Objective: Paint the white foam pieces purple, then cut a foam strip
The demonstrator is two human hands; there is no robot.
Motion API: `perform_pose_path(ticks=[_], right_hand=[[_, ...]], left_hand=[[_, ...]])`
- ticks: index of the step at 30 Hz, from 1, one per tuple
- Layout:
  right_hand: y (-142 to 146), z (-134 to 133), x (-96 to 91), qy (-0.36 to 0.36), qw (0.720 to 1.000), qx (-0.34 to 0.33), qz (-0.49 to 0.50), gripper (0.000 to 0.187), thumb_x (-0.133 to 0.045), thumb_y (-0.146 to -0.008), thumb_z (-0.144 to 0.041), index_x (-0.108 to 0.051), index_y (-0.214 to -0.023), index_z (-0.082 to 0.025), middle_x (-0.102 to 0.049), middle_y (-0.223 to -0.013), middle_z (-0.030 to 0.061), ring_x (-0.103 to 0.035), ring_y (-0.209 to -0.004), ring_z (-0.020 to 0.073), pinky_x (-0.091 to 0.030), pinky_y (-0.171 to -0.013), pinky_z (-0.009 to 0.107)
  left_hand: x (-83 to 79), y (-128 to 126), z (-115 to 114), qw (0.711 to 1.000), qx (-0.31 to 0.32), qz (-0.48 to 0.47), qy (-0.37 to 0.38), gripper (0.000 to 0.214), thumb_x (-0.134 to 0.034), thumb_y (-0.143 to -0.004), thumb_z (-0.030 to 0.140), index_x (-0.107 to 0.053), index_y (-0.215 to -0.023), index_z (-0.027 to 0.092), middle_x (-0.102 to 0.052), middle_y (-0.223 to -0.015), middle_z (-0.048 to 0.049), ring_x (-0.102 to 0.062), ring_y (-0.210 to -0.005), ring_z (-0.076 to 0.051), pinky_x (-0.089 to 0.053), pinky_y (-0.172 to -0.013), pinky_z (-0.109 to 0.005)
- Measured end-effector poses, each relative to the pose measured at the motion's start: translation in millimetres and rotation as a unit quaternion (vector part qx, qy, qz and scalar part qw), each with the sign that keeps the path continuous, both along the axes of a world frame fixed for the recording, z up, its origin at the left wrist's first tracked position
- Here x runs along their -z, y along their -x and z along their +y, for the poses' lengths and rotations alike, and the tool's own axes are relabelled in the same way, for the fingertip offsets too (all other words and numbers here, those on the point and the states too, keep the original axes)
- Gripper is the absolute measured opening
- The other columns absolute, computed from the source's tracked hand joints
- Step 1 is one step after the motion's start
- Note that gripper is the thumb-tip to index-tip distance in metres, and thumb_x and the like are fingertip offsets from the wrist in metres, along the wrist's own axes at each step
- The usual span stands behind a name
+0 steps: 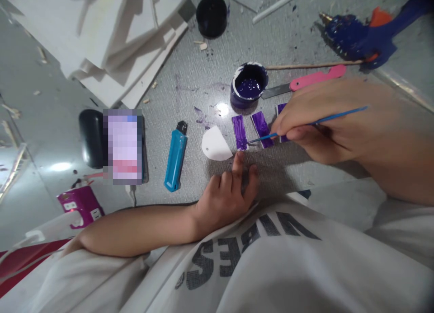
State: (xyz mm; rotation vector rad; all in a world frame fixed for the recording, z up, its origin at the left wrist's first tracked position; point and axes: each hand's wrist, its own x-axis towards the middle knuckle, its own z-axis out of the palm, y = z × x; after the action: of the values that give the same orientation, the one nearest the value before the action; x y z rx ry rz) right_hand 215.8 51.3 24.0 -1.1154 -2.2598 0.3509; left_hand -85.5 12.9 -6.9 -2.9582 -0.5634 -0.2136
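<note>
My right hand (318,119) pinches a thin blue paintbrush (267,137), its tip at the lower end of a purple-painted strip (240,130). My left hand (230,186) has its index fingertip at that strip's near edge; its other fingers are partly bent and nothing is gripped. Beside this strip lies a second purple strip (260,125), and a third purple strip (281,110) is partly hidden behind my right hand. A small jar of purple paint (250,85) stands open just beyond them. To the left is a white rounded piece (217,145) with a small hole.
A teal utility knife (175,159) and a phone (124,146) lie left. White sheets (111,37) are stacked at the back left, near a black lid (211,16). A pink-handled blade (315,79), a thin stick (312,65) and a blue glue gun (362,37) occupy the right.
</note>
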Motion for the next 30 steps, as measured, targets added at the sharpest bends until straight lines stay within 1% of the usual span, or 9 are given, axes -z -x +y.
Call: perform_pose_path(ticks=[6, 9, 12, 15, 18, 20, 25, 28, 30], right_hand=[[-1, 0, 0.3, -0.01, 0.999, 0.032, 0.023, 0.023, -0.046, -0.122, -0.038, -0.065, -0.11, -0.031, -0.076, -0.087, -0.0045, -0.078, -0.085, 0.0131, -0.063, -0.08, 0.033], [-4, 0, -0.9, -0.002, 1.0, 0.003, -0.009, 0.025, -0.046, -0.122, -0.038, -0.067, -0.112, -0.029, -0.077, -0.089, -0.0038, -0.077, -0.085, 0.0114, -0.062, -0.081, 0.032], [-6, 1, -1.2, -0.016, 1.0, 0.017, 0.003, 0.028, -0.045, -0.122, -0.039, -0.068, -0.109, -0.029, -0.076, -0.089, -0.0039, -0.075, -0.082, 0.0102, -0.062, -0.08, 0.032], [-6, 1, -0.1, -0.022, 0.999, 0.029, 0.013, 0.024, -0.048, -0.122, -0.038, -0.068, -0.11, -0.03, -0.076, -0.088, -0.004, -0.075, -0.083, 0.0115, -0.062, -0.078, 0.033], [-3, 1, -0.2, 0.01, 1.0, 0.003, 0.002, 0.025, -0.045, -0.122, -0.039, -0.066, -0.111, -0.03, -0.078, -0.091, -0.0023, -0.076, -0.086, 0.0131, -0.062, -0.079, 0.035], [1, -1, -2.3, 0.003, 1.0, 0.013, 0.023, 0.03, -0.043, -0.123, -0.042, -0.065, -0.107, -0.03, -0.076, -0.088, -0.0039, -0.074, -0.08, 0.0121, -0.061, -0.076, 0.034], [6, -6, -9.5, -0.009, 0.995, 0.104, 0.011, 0.029, -0.048, -0.122, -0.04, -0.07, -0.106, -0.03, -0.08, -0.097, -0.0061, -0.076, -0.089, 0.0112, -0.065, -0.08, 0.033], [4, -2, -9.0, -0.018, 0.997, 0.075, 0.015, 0.031, -0.05, -0.121, -0.039, -0.073, -0.103, -0.027, -0.078, -0.092, -0.0084, -0.072, -0.081, 0.0059, -0.062, -0.076, 0.029], [2, 1, -8.2, -0.015, 0.998, 0.054, 0.024, 0.034, -0.05, -0.12, -0.041, -0.075, -0.102, -0.026, -0.078, -0.09, -0.0096, -0.071, -0.077, 0.0031, -0.059, -0.073, 0.029]], left_hand=[[4.7, 4, -4, 0.997, -0.014, 0.019, 0.08, 0.063, -0.073, -0.11, 0.051, -0.062, -0.161, 0.015, -0.065, -0.164, -0.0344, -0.068, -0.078, -0.022, -0.048, -0.064, -0.037], [3.7, 3, -3, 0.999, -0.01, 0.02, 0.042, 0.058, -0.071, -0.111, 0.051, -0.065, -0.156, 0.015, -0.07, -0.158, -0.0347, -0.068, -0.075, -0.021, -0.048, -0.062, -0.035], [3.1, 3, -3, 0.999, -0.008, 0.024, 0.032, 0.057, -0.07, -0.111, 0.051, -0.066, -0.155, 0.015, -0.071, -0.157, -0.0339, -0.067, -0.075, -0.021, -0.048, -0.062, -0.036], [3.0, 2, -3, 0.999, -0.007, 0.011, 0.043, 0.06, -0.073, -0.11, 0.05, -0.065, -0.156, 0.013, -0.069, -0.159, -0.0358, -0.068, -0.077, -0.022, -0.047, -0.064, -0.037], [1.5, 0, -1, 1.0, -0.006, 0.005, 0.001, 0.056, -0.072, -0.11, 0.051, -0.068, -0.15, 0.012, -0.073, -0.153, -0.0364, -0.066, -0.075, -0.022, -0.046, -0.063, -0.036], [0.5, 0, -1, 1.0, -0.004, 0.01, -0.012, 0.054, -0.071, -0.111, 0.051, -0.07, -0.148, 0.012, -0.075, -0.151, -0.0355, -0.065, -0.073, -0.021, -0.046, -0.062, -0.036], [3.0, 3, -3, 0.999, -0.006, 0.017, 0.048, 0.062, -0.074, -0.109, 0.05, -0.064, -0.158, 0.012, -0.069, -0.158, -0.0368, -0.067, -0.076, -0.022, -0.046, -0.063, -0.037], [5.6, 5, -4, 0.996, -0.014, 0.024, 0.081, 0.066, -0.075, -0.109, 0.051, -0.061, -0.164, 0.015, -0.066, -0.163, -0.0348, -0.068, -0.078, -0.023, -0.047, -0.065, -0.038], [5.2, 4, -4, 0.998, -0.011, 0.019, 0.065, 0.063, -0.074, -0.109, 0.051, -0.064, -0.16, 0.015, -0.068, -0.161, -0.0349, -0.067, -0.077, -0.022, -0.047, -0.064, -0.037]])
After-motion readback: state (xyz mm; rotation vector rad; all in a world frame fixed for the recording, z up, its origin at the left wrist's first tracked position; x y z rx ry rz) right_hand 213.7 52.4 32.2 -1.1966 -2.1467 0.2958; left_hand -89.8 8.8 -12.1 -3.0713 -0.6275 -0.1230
